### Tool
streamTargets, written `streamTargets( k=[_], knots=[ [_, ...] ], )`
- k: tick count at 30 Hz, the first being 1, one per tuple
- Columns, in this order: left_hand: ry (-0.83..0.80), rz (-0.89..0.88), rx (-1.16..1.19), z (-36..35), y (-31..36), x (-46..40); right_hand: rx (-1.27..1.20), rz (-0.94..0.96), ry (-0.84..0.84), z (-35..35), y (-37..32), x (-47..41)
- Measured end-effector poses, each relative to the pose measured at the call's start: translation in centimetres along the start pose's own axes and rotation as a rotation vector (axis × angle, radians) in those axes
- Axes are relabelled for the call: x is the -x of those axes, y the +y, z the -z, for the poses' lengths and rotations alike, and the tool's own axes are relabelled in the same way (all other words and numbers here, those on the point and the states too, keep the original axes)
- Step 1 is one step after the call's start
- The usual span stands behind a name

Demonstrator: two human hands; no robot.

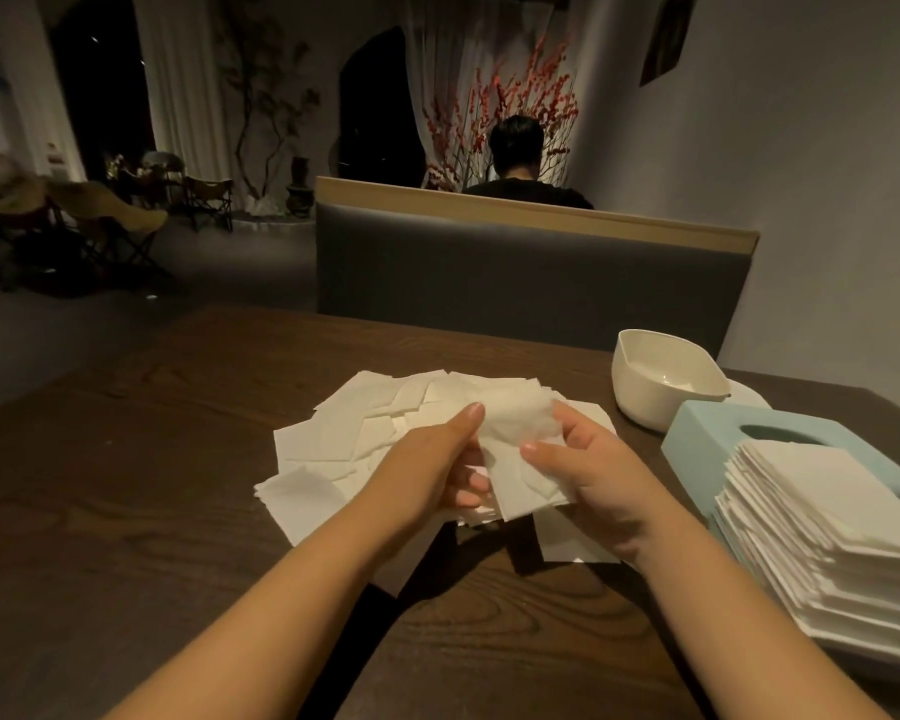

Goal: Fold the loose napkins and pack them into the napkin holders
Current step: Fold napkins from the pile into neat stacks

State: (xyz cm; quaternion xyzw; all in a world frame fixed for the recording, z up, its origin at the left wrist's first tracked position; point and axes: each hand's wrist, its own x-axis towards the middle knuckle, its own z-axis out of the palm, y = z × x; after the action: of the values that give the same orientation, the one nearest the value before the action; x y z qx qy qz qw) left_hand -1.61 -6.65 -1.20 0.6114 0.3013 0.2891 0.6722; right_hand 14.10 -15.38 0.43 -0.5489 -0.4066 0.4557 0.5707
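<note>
Holding one thin white paper napkin (515, 423) between them, both hands sit above the middle of the dark brown wood-grain table (126, 485). The left hand (437, 459) pinches the napkin's left edge, thumb on top and fingers curled underneath. The right hand (593, 470) grips the right edge, thumb laid across the sheet and fingers curled behind it. The held napkin is raised off the table and partly creased; the exact fold cannot be told.

Directly beneath the hands, spreading toward 11 o'clock, lies the scattered pile of loose white napkins (344, 439), overlapping at mixed angles and resting flat on the table.

At 3 o'clock from the hands stands the pale blue rectangular napkin holder (707, 433), with an oval opening in its upper face. A tall stack of folded white napkins (822, 537) rests at 4 o'clock, touching and partly covering that holder. At 1 o'clock, just beyond the blue holder, sits the cream rounded-rectangular open-topped napkin holder (645, 387); something white shows on its floor, which cannot be identified.

At 12 o'clock, past the far table edge, stands a grey upholstered bench back with a light wooden top rail (531, 272)
</note>
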Motion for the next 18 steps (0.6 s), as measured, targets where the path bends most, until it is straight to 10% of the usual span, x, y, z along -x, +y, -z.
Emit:
streamTargets(
  k=[5, 9, 18],
  knots=[
    [0.291, -0.087, 0.004, 0.2, 0.4, -0.6, 0.345, 0.019, 0.105, -1.1, 0.5, -0.6],
    [0.497, 0.014, 0.44, 2.4, 1.4, -1.6, 0.93, 0.221, 0.372, -0.4, -0.1, -1.8],
    [0.533, 0.15, 0.83, 5.4, 1.9, -1.9, 1.447, 0.09, -0.184, -1.9, -0.6, -2.7]
  ],
)
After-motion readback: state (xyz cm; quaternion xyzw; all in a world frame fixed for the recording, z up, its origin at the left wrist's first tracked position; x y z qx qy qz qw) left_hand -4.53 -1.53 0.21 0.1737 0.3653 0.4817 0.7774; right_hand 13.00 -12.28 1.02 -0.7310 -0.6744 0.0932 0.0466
